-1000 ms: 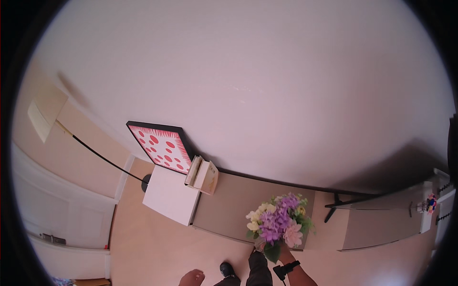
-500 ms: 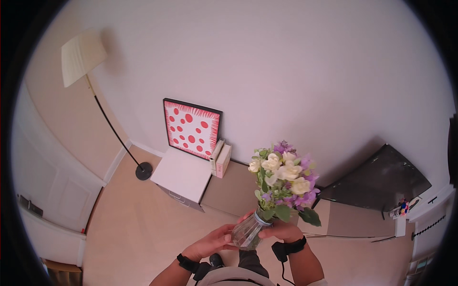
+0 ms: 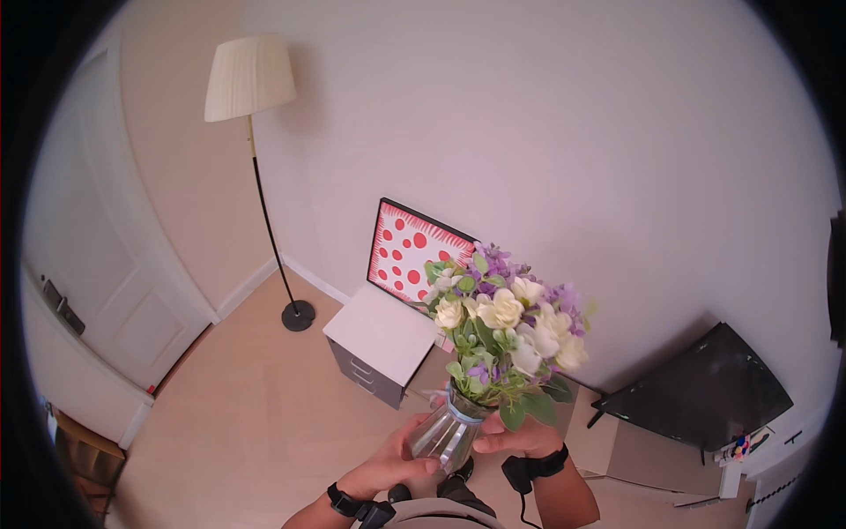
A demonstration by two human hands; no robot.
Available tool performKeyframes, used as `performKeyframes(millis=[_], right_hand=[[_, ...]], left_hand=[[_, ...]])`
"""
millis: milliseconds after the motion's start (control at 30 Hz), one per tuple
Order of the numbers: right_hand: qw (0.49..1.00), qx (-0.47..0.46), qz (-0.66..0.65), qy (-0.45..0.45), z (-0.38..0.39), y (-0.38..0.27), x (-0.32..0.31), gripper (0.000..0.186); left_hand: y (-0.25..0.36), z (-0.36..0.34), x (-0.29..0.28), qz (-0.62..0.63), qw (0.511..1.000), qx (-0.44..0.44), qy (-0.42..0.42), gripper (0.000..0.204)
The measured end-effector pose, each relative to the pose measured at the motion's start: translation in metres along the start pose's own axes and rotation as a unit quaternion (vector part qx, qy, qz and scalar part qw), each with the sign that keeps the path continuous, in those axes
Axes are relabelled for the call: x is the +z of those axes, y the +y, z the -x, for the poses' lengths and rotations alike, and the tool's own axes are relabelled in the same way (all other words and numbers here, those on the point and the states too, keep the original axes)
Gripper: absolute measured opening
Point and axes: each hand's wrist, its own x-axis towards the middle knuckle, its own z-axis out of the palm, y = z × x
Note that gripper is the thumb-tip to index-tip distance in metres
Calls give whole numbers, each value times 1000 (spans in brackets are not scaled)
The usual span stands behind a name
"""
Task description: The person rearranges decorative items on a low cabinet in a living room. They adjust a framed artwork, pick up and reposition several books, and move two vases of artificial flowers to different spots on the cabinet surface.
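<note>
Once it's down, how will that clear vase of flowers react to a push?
The vase is probably top-heavy and apt to tip: the bouquet spreads wide above its narrow neck. Its clear, shiny wall looks like glass, so perhaps slippery and fragile, though plastic can't be ruled out. The thin leaves would likely flex.

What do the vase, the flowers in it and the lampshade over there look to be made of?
Vase: probably clear glass, possibly plastic, glossy; it looks see-through with bright streaks.
Flowers: perhaps matte fabric, judging by their soft, shineless petals, but real ones can't be ruled out.
Lampshade: likely pleated cloth, matte cream, from its fine vertical folds.
</note>
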Motion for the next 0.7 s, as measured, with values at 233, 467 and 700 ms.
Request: performKeyframes(millis=[233,467,700], right_hand=[[979,8,151,137,17,29,10,77],[968,-108,112,194,-13,9,51,70],[960,-87,25,265,-10,6,50,57]], left_hand=[[15,13,0,-181,964,127,147,88],[0,5,15,-357,873,218,250,86],[-4,5,27,-497,802,208,258,92]])
